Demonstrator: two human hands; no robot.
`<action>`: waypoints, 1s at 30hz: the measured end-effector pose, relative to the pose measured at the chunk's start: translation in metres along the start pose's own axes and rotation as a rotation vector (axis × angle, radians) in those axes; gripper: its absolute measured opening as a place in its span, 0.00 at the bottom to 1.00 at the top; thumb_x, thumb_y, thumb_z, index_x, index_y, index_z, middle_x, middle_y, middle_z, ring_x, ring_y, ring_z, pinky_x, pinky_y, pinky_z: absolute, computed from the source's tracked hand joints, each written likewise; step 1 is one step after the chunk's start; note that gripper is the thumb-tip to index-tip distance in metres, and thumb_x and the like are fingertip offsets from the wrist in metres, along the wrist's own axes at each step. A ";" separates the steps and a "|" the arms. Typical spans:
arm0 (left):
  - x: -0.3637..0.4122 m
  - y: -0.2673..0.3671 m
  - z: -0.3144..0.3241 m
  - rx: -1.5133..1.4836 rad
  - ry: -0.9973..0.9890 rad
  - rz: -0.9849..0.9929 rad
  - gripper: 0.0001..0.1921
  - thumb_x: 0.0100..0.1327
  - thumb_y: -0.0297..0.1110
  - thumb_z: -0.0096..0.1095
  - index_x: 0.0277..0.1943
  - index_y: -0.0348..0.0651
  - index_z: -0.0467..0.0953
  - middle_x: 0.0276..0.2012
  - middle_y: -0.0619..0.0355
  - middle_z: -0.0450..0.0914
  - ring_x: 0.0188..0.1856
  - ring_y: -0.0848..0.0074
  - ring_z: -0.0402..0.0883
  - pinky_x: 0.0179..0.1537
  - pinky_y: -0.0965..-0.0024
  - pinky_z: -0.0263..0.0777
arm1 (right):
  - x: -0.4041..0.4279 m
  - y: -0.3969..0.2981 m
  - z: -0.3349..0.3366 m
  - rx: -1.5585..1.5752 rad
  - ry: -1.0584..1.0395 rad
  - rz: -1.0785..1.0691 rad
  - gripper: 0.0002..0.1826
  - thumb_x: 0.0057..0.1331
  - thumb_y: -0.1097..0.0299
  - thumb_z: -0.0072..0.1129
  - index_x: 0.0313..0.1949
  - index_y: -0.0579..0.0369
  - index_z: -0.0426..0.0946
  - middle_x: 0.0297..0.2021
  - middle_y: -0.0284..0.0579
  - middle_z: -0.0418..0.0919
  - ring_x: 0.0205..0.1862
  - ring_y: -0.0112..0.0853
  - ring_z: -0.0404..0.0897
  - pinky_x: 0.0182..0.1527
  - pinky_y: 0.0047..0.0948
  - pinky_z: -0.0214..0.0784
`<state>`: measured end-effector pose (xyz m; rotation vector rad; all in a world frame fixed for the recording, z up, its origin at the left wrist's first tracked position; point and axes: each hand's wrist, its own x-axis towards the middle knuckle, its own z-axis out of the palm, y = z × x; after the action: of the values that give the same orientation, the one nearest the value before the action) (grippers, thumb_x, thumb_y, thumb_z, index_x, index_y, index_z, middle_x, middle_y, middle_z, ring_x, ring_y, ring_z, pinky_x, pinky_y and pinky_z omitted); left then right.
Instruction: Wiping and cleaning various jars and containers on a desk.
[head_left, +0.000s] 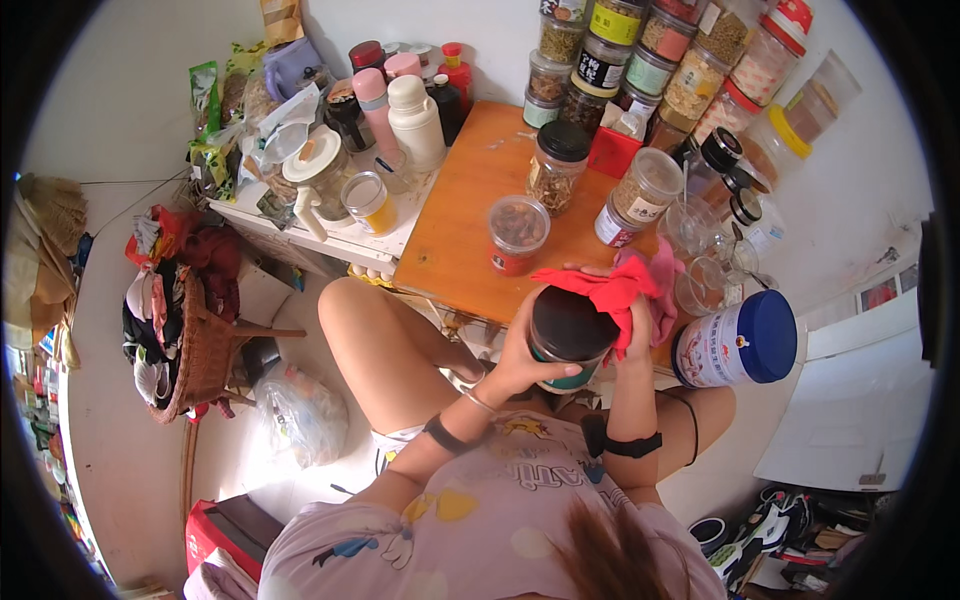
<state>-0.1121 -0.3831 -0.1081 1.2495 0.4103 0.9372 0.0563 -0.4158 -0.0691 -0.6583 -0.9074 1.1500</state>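
My left hand (519, 361) grips a jar with a black lid (574, 319) and a green label, held over my lap at the table's front edge. On the jar's far right side, my right hand (637, 337) presses a bright red cloth (626, 289) against the lid's edge. A pinkish cloth (664, 281) lies just behind that hand. Beyond the jar, a clear-lidded tub of dark dried pieces (517, 229) stands on the wooden table (457, 202). A black-lidded jar of dried slices (556, 169) and a stacked pair of clear jars (645, 187) stand farther back.
Stacked food jars (600, 60) line the wall. Glass cups (697, 281) and a blue-lidded canister (735, 341) crowd the right edge. To the left, a white cabinet top holds a glass pitcher (322, 176) and a cream flask (415, 124). A wicker basket of clothes (199, 349) stands lower left.
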 end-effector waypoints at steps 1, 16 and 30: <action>-0.001 0.002 0.000 -0.125 0.026 0.009 0.53 0.38 0.37 0.83 0.67 0.34 0.58 0.62 0.48 0.67 0.64 0.64 0.67 0.66 0.62 0.57 | -0.002 0.006 0.005 0.002 -0.007 0.001 0.20 0.71 0.63 0.44 0.54 0.66 0.74 0.53 0.54 0.77 0.57 0.39 0.75 0.65 0.37 0.61; 0.005 0.043 0.019 0.138 0.363 0.308 0.57 0.39 0.40 0.85 0.68 0.32 0.52 0.61 0.47 0.66 0.63 0.63 0.69 0.64 0.61 0.63 | -0.054 0.046 0.047 -0.852 0.327 -0.304 0.30 0.75 0.55 0.37 0.65 0.70 0.59 0.66 0.63 0.60 0.67 0.51 0.62 0.68 0.46 0.49; 0.001 0.059 0.010 -0.312 -0.264 -0.211 0.60 0.33 0.46 0.84 0.69 0.33 0.56 0.62 0.51 0.68 0.64 0.68 0.68 0.67 0.64 0.56 | -0.044 0.022 -0.003 0.487 0.105 0.213 0.37 0.72 0.50 0.46 0.69 0.66 0.52 0.69 0.57 0.57 0.69 0.46 0.62 0.68 0.41 0.59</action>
<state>-0.1264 -0.3875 -0.0496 1.0050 0.1740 0.6186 0.0424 -0.4515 -0.1003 -0.4141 -0.4458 1.4488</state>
